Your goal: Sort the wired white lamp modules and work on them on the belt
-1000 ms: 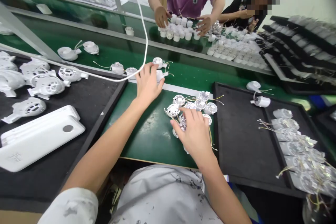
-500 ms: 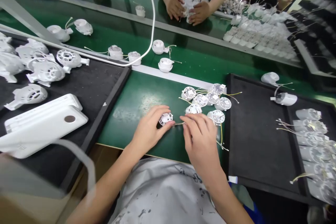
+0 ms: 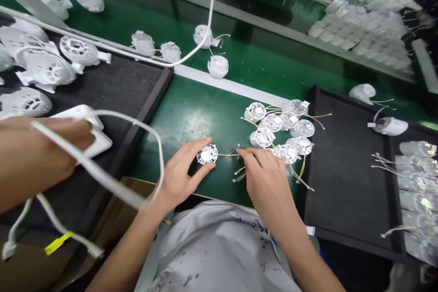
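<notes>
My left hand (image 3: 180,169) grips a round white plastic part with a slotted face (image 3: 207,154) between thumb and fingers. Thin wire leads (image 3: 227,155) run from that part to the right. The fingertips of my right hand (image 3: 265,181) rest on those leads and seem to pinch them. Just beyond that hand lies a loose pile of similar round parts (image 3: 277,130) with yellow and white wires, on the green workbench (image 3: 191,121).
A person's forearm (image 3: 37,150) reaches in at the left, with a white cable (image 3: 102,175) across it. Black trays (image 3: 342,182) hold white housings and wired parts at both sides. Further white parts stand along the far bench, and a co-worker's hands show at the top.
My hands have moved down and left from the pile, with one wired round part now held apart from it. The forearm and cable have come in at the left, and the view has tilted down.
</notes>
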The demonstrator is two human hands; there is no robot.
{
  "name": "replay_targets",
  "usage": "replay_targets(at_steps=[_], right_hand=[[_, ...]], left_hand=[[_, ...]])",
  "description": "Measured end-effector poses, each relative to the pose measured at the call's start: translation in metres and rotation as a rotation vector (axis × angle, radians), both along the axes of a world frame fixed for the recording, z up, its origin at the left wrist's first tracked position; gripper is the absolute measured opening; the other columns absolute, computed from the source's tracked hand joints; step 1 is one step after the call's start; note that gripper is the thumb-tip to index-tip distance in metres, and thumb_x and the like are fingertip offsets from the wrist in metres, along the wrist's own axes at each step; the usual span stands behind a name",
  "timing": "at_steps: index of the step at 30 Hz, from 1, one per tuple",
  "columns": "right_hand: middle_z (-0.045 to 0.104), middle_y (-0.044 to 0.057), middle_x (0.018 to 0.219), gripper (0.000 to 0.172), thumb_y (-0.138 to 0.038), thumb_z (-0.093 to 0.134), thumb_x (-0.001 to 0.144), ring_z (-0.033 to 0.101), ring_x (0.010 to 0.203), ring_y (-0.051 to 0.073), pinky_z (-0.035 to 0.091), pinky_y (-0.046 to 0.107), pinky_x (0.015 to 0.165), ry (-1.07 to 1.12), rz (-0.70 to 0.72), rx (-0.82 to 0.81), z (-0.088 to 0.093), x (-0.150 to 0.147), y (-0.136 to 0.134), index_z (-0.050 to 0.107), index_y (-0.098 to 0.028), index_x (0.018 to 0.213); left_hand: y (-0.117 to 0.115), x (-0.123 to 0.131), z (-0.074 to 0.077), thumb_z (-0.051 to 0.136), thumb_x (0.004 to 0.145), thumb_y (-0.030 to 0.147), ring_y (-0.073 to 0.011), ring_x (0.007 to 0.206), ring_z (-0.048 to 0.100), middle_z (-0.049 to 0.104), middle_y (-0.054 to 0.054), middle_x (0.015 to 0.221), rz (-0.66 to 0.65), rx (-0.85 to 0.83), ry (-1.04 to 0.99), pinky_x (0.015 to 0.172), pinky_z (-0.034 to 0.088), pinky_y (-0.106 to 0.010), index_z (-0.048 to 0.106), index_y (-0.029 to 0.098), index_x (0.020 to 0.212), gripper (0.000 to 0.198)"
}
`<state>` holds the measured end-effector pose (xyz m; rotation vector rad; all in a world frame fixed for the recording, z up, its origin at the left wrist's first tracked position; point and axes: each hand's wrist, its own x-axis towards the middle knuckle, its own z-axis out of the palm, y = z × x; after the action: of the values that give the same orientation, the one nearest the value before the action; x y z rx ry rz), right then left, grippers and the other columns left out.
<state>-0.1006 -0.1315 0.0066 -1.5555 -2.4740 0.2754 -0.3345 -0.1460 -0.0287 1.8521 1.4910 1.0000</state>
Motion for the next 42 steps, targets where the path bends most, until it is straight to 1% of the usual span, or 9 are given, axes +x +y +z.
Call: replay_targets(at_steps=[4,8,11,16,21,27,32,36,42], right_hand=[[0.071,0.01,0.132,0.039,-0.01,0.046,0.107,0.06,0.122,0.026,0.039,0.045,0.099,0.056,0.097,0.026,-0.004,-0.014,0.009,0.06,-0.023,0.142],[0.075,0.006,0.108,0.026,-0.027,0.045,0.114,0.063,0.104,0.024,0.042,0.043,0.094,0.104,0.192,-0.03,-0.011,-0.025,0.023,0.071,-0.023,0.116],[0.072,0.007,0.104,0.029,-0.031,0.045,0.114,0.062,0.097,0.022,0.045,0.037,0.087,0.151,0.186,-0.072,-0.011,-0.023,0.028,0.072,-0.022,0.107],[0.069,0.003,0.082,0.028,-0.017,0.042,0.111,0.061,0.08,0.021,0.038,0.035,0.074,-0.006,0.197,-0.017,-0.011,-0.021,0.022,0.07,-0.024,0.108],[0.066,-0.002,0.066,0.023,-0.017,0.045,0.109,0.058,0.06,0.018,0.028,0.034,0.063,-0.112,0.128,-0.082,-0.012,-0.025,0.021,0.066,-0.026,0.108],[0.067,0.001,0.071,0.028,-0.023,0.041,0.113,0.061,0.068,0.02,0.033,0.034,0.069,-0.097,0.097,-0.098,-0.008,-0.025,0.028,0.068,-0.024,0.107],[0.067,0.013,0.126,0.022,-0.027,0.053,0.11,0.059,0.12,0.028,0.043,0.043,0.101,0.254,0.058,0.089,0.002,-0.032,0.02,0.069,-0.022,0.124],[0.067,0.008,0.107,0.021,-0.034,0.059,0.108,0.061,0.101,0.022,0.052,0.036,0.091,0.459,0.133,-0.118,-0.001,-0.036,0.011,0.072,-0.02,0.118],[0.065,0.008,0.111,0.017,-0.03,0.067,0.104,0.058,0.088,0.019,0.054,0.037,0.083,0.526,0.102,-0.085,-0.018,-0.036,0.006,0.078,-0.025,0.116]], left_hand=[[-0.003,0.002,-0.005,0.072,0.099,0.031,-0.0279,0.13,0.068,0.071,-0.009,0.14,0.023,0.023,-0.068,0.113,0.055,-0.048,0.065,0.025,0.122,0.025],[-0.003,0.001,-0.004,0.067,0.101,0.023,-0.0258,0.132,0.066,0.067,-0.01,0.146,-0.035,0.028,-0.057,0.112,0.053,-0.044,0.063,0.024,0.11,0.01],[-0.002,-0.002,-0.003,0.066,0.102,0.021,-0.0244,0.135,0.063,0.064,-0.009,0.148,-0.081,0.014,-0.033,0.114,0.051,-0.042,0.061,0.025,0.117,0.017],[0.001,-0.008,-0.003,0.067,0.102,0.027,-0.0249,0.14,0.06,0.065,-0.009,0.147,-0.105,-0.01,0.017,0.119,0.049,-0.044,0.043,0.029,0.154,0.057],[0.003,-0.011,-0.004,0.067,0.102,0.027,-0.0254,0.135,0.062,0.064,-0.008,0.147,-0.137,-0.016,0.029,0.117,0.051,-0.044,0.043,0.031,0.156,0.059],[0.002,-0.009,0.0,0.065,0.103,0.027,-0.0258,0.136,0.057,0.056,-0.01,0.144,-0.165,0.0,0.096,0.116,0.05,-0.043,0.05,0.03,0.151,0.05],[-0.003,-0.017,0.008,0.066,0.101,0.025,-0.0252,0.138,0.055,0.055,-0.008,0.149,-0.218,-0.154,0.075,0.118,0.047,-0.043,0.034,0.033,0.161,0.068],[-0.005,-0.009,0.002,0.073,0.098,0.035,-0.0267,0.127,0.061,0.061,-0.008,0.136,-0.147,-0.108,0.141,0.107,0.05,-0.044,0.038,0.032,0.156,0.068],[-0.005,0.007,-0.006,0.073,0.098,0.035,-0.028,0.119,0.062,0.06,-0.01,0.128,-0.078,-0.023,0.243,0.096,0.049,-0.043,0.046,0.028,0.149,0.058]])
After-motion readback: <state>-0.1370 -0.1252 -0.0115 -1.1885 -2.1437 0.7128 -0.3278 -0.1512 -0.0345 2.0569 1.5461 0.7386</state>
